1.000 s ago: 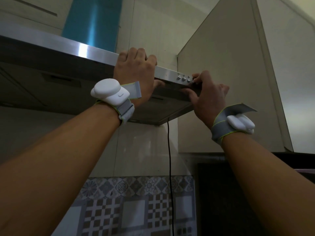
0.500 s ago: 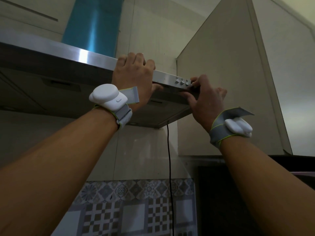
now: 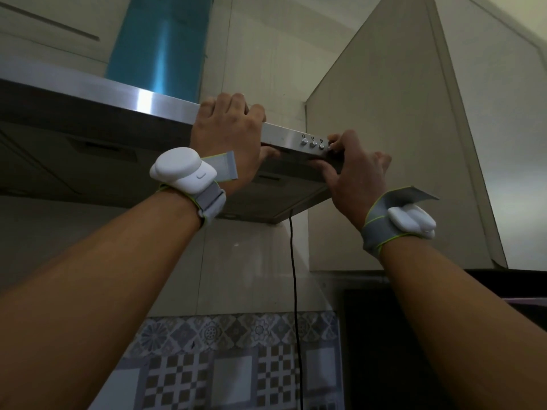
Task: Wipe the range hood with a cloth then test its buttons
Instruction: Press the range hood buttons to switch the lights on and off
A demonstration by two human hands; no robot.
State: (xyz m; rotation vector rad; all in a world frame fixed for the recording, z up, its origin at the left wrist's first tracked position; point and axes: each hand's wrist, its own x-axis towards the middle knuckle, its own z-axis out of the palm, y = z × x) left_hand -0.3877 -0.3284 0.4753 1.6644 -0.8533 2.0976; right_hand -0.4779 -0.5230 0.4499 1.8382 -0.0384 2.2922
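Note:
The stainless range hood (image 3: 118,96) hangs overhead, its front strip running left to right. Three round buttons (image 3: 313,143) sit near the strip's right end. My left hand (image 3: 228,134) grips the front edge just left of them, fingers over the top and thumb underneath. My right hand (image 3: 352,170) pinches the strip's right end, a fingertip on the front face just right of the three buttons and the thumb under the edge. No cloth is in view.
A blue-filmed chimney (image 3: 159,45) rises above the hood. A beige wall cabinet (image 3: 384,143) stands close against the hood's right end. A black cable (image 3: 293,276) hangs down the wall over patterned tiles (image 3: 236,350).
The hood and both hands sit a little lower in the view. Both hands keep the same hold on the front strip.

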